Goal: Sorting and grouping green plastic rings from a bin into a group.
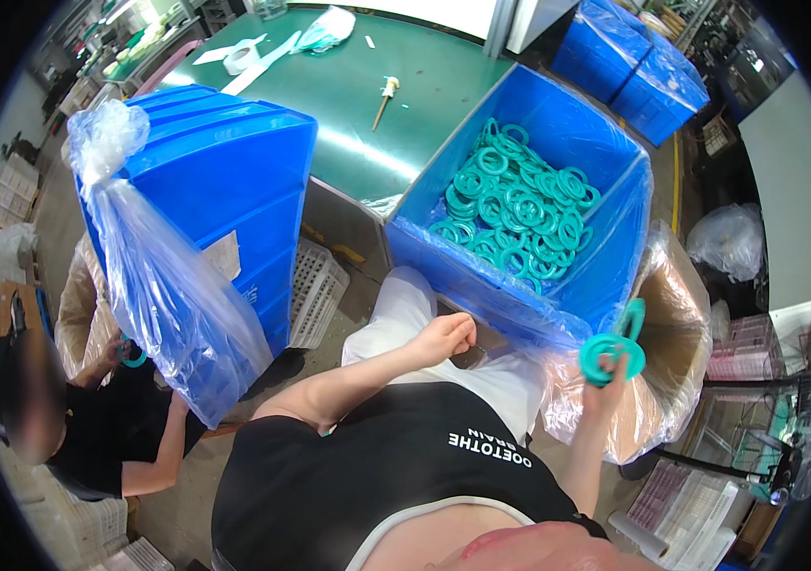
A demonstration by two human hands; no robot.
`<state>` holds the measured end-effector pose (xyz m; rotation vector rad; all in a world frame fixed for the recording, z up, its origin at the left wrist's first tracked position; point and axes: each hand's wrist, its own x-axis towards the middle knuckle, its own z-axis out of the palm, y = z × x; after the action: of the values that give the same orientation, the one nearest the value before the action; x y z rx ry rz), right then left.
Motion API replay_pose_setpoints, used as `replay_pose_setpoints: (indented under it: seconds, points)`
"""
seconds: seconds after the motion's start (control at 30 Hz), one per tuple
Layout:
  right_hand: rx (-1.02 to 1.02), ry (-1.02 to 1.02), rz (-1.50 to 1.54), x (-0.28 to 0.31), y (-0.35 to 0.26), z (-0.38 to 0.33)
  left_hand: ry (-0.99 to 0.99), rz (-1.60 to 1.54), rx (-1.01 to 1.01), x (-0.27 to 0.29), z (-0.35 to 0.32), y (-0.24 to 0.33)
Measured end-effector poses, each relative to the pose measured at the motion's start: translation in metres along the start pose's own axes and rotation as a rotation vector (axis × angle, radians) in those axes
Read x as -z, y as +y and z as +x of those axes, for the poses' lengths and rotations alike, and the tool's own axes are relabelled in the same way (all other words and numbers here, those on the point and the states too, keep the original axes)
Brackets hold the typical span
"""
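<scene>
My right hand [605,378] is raised at the right, beside the near right corner of a blue bin [622,176]. Its fingers grip a couple of teal plastic rings [588,356], one facing up and one tilted on edge above it. Many similar teal rings [525,205] lie heaped inside that bin, which is lined with clear film. In front of the bin's near wall, my left hand [447,338] is held above my lap with its fingers curled closed. Whatever it may hold is hidden.
An open carton [676,343] lined with clear plastic stands right of the bin. Leftward, a tilted blue bin [224,143] is draped with film; a co-worker [115,428] beside it holds a teal ring. Behind lies a green table [348,124] with a small brush-like tool [385,100].
</scene>
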<state>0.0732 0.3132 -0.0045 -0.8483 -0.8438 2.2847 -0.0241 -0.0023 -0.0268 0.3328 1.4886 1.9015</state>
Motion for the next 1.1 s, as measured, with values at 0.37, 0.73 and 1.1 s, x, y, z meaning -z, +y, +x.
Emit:
replay_pose_setpoints:
  seconds: [0.37, 0.73, 1.1]
  points:
    - [-0.153, -0.590, -0.782, -0.049, 0.054, -0.062, -0.038, -0.231, 0.243, 0.011, -0.013, -0.003]
    - [-0.541, -1.087, -0.653, -0.052, 0.084, -0.073, 0.080, 0.125, 0.086, 0.010, -0.020, 0.001]
    - [-0.287, -0.874, -0.862, -0.055, 0.086, -0.075, 0.155, 0.723, -0.154, -0.002, -0.037, 0.029]
